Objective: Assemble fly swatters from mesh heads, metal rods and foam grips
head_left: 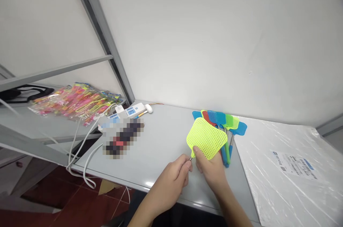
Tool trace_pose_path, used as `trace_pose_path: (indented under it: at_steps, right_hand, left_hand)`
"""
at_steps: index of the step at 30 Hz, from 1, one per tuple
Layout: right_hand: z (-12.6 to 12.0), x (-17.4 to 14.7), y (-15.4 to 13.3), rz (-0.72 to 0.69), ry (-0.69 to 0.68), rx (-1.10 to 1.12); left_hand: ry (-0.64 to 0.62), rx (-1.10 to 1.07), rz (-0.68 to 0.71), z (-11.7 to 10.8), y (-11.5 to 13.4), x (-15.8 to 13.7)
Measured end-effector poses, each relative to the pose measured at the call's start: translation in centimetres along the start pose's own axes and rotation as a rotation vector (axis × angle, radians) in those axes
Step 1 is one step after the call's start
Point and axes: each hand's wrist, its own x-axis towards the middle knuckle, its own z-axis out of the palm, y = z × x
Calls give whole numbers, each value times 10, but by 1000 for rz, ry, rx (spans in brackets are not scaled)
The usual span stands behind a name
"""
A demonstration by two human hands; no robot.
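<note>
A yellow-green fly swatter (206,136) with a perforated head is held up over the table's front part. My left hand (171,178) is closed around its thin metal shaft, hiding most of the lower handle. My right hand (211,173) grips the base of the head, thumb on the near face and the other fingers hidden behind it. Just behind lie several more fly swatters (216,117) in blue, red, green and yellow, their heads overlapping and handles pointing toward me.
On the grey table (158,137), a wrapped white board with a label (292,164) lies at right. Power strips (135,110) and a pixelated item (123,137) sit at left. Bagged colourful goods (77,100) rest beyond the metal frame (107,41). White cables (71,152) hang off the edge.
</note>
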Motion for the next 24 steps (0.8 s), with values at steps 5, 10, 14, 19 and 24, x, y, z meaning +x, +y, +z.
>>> trace_pose_path:
  at_steps: [5, 10, 14, 19, 24]
  right_hand:
    - [16, 7, -4, -17, 38, 73]
    - [34, 18, -5, 1, 197, 204]
    - [44, 14, -2, 60, 187, 254]
    - [43, 2, 7, 48, -37, 78]
    - [21, 13, 3, -9, 169, 100]
  left_hand:
    - [-291, -405, -108, -32, -6, -1]
    - [-374, -480, -135, -57, -8, 1]
    - [-332, -415, -97, -58, -14, 6]
    - [-251, -299, -44, -53, -21, 15]
    - [-332, -86, -79, -68, -21, 12]
